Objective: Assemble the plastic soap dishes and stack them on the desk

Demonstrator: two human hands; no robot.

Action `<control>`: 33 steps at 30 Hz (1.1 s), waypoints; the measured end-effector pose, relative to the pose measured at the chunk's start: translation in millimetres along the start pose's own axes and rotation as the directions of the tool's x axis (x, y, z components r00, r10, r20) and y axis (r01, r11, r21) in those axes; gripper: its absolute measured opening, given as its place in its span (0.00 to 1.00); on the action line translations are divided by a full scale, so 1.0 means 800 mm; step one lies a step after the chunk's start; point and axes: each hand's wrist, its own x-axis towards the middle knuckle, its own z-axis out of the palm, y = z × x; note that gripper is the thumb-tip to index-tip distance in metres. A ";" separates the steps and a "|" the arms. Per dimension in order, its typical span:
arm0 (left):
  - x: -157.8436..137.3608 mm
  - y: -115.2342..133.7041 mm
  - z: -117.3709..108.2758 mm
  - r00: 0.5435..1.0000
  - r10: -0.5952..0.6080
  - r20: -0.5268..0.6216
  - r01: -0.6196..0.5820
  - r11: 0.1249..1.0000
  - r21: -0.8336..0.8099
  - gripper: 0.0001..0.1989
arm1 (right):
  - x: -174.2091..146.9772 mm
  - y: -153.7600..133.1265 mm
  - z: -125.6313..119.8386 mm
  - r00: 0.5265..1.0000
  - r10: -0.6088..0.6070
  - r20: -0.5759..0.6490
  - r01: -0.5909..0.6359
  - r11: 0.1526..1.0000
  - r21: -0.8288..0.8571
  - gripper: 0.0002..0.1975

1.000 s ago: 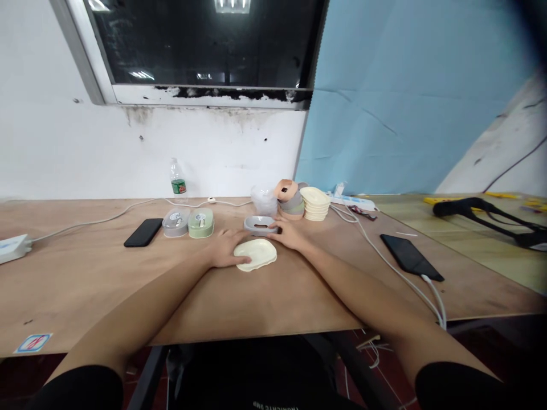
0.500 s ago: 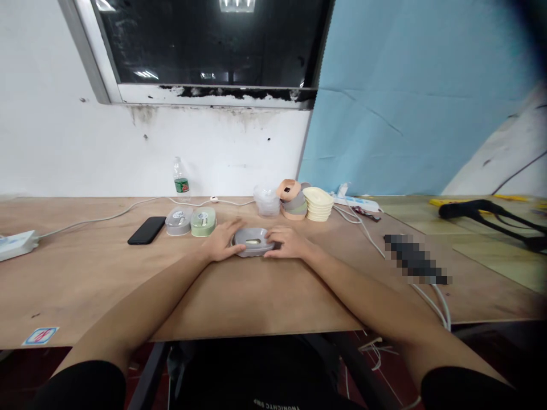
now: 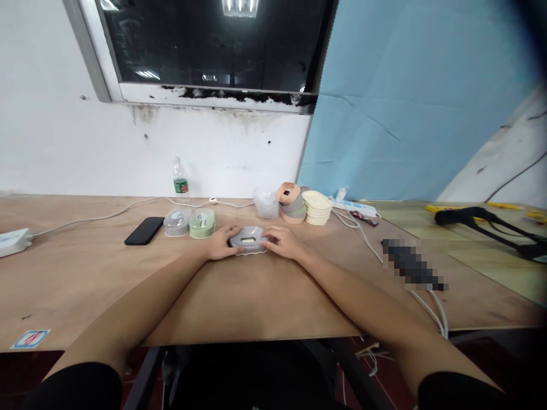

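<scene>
A grey oval plastic box (image 3: 253, 232) with a slot in its top and a clear-looking outer rim sits on the wooden table straight ahead. My left hand (image 3: 219, 245) grips its left end, thumb along the front edge. At the opposite end, my right hand (image 3: 285, 242) has its fingers bent over the rim. Something pale shows through the slot. Left of my left hand stand two similar lidded boxes, one green (image 3: 202, 223) and one grey (image 3: 176, 222).
A black phone (image 3: 144, 230) lies at the left, with a plastic bottle (image 3: 180, 181) by the wall. Behind my right hand are clear tubs (image 3: 265, 204), stacked coloured rings (image 3: 292, 206) and cream trays (image 3: 317, 208). A power strip (image 3: 354, 207) and cables lie farther right.
The box and both hands have shifted slightly left in view. My right fingers have moved a little along the box's rim. The camera view has also moved slightly.
</scene>
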 end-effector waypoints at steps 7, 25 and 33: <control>0.005 -0.001 0.001 0.997 -0.076 0.001 0.075 0.995 0.061 0.41 | 0.025 0.023 0.012 0.895 0.221 -0.387 -0.269 0.960 -0.073 0.17; 0.001 0.006 0.006 0.994 0.050 -0.093 -0.040 0.994 0.102 0.39 | 0.081 0.046 0.031 0.776 0.421 -0.469 -0.485 0.874 -0.017 0.23; -0.003 0.031 -0.002 0.995 0.032 -0.090 -0.019 0.990 0.138 0.47 | 0.088 0.069 0.033 0.788 0.469 -0.398 -0.531 0.846 -0.055 0.17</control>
